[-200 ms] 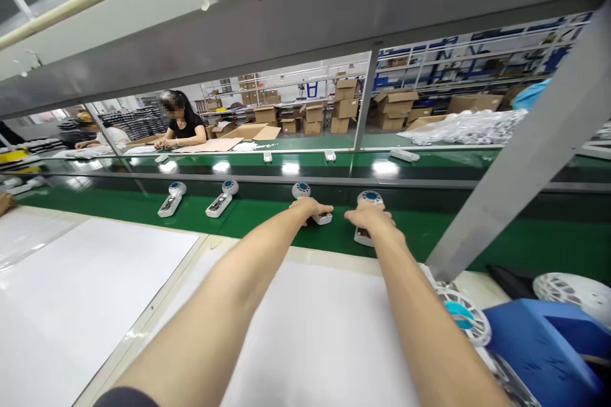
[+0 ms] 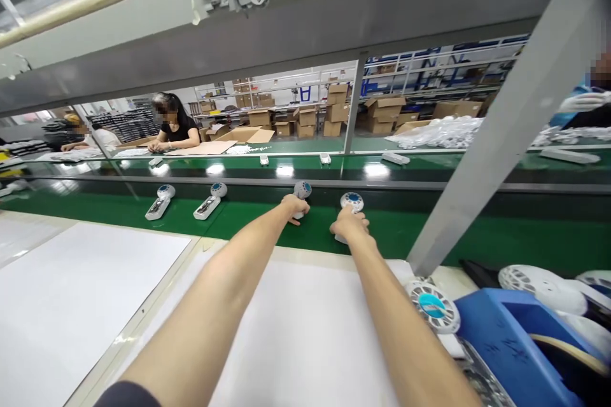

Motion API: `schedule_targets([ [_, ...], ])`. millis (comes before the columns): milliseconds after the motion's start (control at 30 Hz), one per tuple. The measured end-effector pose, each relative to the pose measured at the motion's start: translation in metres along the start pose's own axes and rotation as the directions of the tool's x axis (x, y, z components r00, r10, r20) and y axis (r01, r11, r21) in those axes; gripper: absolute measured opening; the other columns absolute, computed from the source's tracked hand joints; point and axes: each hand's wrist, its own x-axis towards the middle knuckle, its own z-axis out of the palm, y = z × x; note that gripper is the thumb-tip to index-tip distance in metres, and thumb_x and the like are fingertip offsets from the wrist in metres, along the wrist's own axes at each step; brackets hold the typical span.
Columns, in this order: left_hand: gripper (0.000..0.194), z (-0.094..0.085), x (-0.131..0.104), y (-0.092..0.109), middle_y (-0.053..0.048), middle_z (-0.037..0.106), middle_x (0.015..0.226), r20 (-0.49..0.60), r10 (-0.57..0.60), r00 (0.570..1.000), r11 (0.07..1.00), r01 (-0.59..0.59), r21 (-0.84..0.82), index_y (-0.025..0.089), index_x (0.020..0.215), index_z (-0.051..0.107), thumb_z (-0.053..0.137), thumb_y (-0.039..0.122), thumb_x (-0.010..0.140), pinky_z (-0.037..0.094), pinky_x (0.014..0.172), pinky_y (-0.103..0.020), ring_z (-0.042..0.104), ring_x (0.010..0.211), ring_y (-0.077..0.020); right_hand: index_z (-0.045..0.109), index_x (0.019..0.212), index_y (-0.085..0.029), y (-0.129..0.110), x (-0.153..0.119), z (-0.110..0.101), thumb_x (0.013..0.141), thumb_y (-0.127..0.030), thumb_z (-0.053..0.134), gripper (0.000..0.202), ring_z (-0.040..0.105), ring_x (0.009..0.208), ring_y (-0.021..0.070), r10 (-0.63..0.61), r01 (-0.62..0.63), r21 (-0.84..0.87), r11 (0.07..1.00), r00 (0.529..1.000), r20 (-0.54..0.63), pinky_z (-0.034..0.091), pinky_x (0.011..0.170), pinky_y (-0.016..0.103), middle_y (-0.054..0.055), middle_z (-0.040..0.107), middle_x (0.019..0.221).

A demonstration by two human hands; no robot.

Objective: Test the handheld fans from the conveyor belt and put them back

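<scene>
Both my arms reach forward over the white work surface (image 2: 305,331) to the green conveyor belt (image 2: 248,219). My left hand (image 2: 294,206) closes around the handle of a white handheld fan with a blue centre (image 2: 302,190). My right hand (image 2: 350,225) grips the handle of a second fan of the same kind (image 2: 352,201), just to the right. Each fan's round head sticks out beyond the fingers. Two more such fans (image 2: 160,201) (image 2: 210,200) lie further left on the belt, untouched.
A blue bin (image 2: 520,343) and several white round fan heads (image 2: 432,305) sit at my right. A slanted grey metal strut (image 2: 496,133) crosses the right side, and a grey beam (image 2: 286,19) runs overhead. Other people work across the line (image 2: 174,130) and at far right (image 2: 585,102).
The view has shifted slightly, so everything sits a little further left. Both hands have closed more tightly over the two fan handles on the belt.
</scene>
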Motion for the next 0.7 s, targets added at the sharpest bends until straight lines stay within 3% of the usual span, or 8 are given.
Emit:
schedule_targets([
  [100,0.026,-0.024,-0.021,-0.008,-0.006,0.062,0.102,-0.004,-0.051,0.999,0.999,0.051,-0.014,0.011,0.113,0.060,0.061,0.030,0.095,0.057,0.070,-0.029,0.062,0.082,-0.0139,0.035,0.149,-0.018,-0.003,-0.003,0.008,0.091,-0.030,0.068,0.068,0.046,0.129,0.0335,-0.011,0.012,0.033,0.999,1.000,-0.017,0.048,0.099,0.049,0.016,0.040,0.147],
  [167,0.026,-0.038,-0.039,-0.012,-0.006,0.063,0.099,0.031,-0.020,0.999,0.998,0.022,-0.062,0.010,0.111,0.060,0.061,0.030,0.095,0.056,0.069,-0.028,0.062,0.081,-0.0137,0.036,0.149,-0.019,-0.005,-0.004,0.010,0.091,-0.031,0.067,0.067,0.047,0.129,0.0335,-0.012,0.012,0.056,0.998,1.000,-0.010,0.048,0.100,0.051,0.016,0.039,0.148],
  [300,0.026,-0.061,-0.081,-0.005,-0.005,0.061,0.092,0.037,0.204,0.978,0.952,-0.190,-0.242,0.010,0.107,0.059,0.058,0.034,0.097,0.051,0.059,-0.022,0.058,0.069,-0.0097,0.047,0.141,-0.017,-0.005,-0.002,0.012,0.092,-0.031,0.067,0.055,0.051,0.126,0.0315,-0.033,0.027,0.127,0.991,0.999,0.040,0.048,0.100,0.051,0.015,0.047,0.143],
  [433,0.020,-0.080,-0.125,0.016,-0.006,0.062,0.095,-0.023,0.469,0.883,0.798,-0.435,-0.418,0.013,0.107,0.052,0.044,0.030,0.099,0.046,0.051,-0.021,0.055,0.062,-0.0090,0.063,0.114,-0.013,-0.008,-0.005,0.010,0.093,-0.029,0.067,0.027,0.063,0.103,0.0223,-0.128,0.084,0.289,0.954,0.982,0.137,0.055,0.087,0.041,0.009,0.063,0.116],
  [500,0.019,-0.089,-0.145,0.025,-0.007,0.063,0.098,-0.056,0.575,0.816,0.710,-0.532,-0.462,0.015,0.110,0.048,0.044,0.020,0.092,0.047,0.050,-0.024,0.059,0.062,-0.0113,0.064,0.103,-0.012,-0.015,-0.011,0.005,0.094,-0.029,0.066,0.019,0.066,0.085,0.0163,-0.220,0.121,0.428,0.896,0.957,0.189,0.057,0.074,0.032,0.005,0.066,0.099],
  [567,0.032,-0.097,-0.162,0.032,-0.007,0.065,0.101,-0.078,0.647,0.759,0.644,-0.598,-0.478,0.018,0.116,0.044,0.048,0.015,0.084,0.052,0.053,-0.027,0.063,0.066,-0.0148,0.063,0.097,-0.011,-0.025,-0.020,-0.004,0.095,-0.029,0.064,0.018,0.063,0.071,0.0117,-0.324,0.147,0.586,0.797,0.922,0.210,0.056,0.063,0.025,0.002,0.065,0.087],
  [700,0.061,-0.107,-0.188,0.040,-0.007,0.065,0.110,-0.078,0.706,0.704,0.594,-0.648,-0.477,0.024,0.133,0.036,0.061,0.016,0.077,0.058,0.060,-0.032,0.069,0.074,-0.0192,0.061,0.093,-0.012,-0.047,-0.048,-0.033,0.098,-0.025,0.050,0.018,0.064,0.062,0.0110,-0.490,0.169,0.840,0.516,0.862,0.127,0.057,0.057,0.024,0.005,0.067,0.084],
])
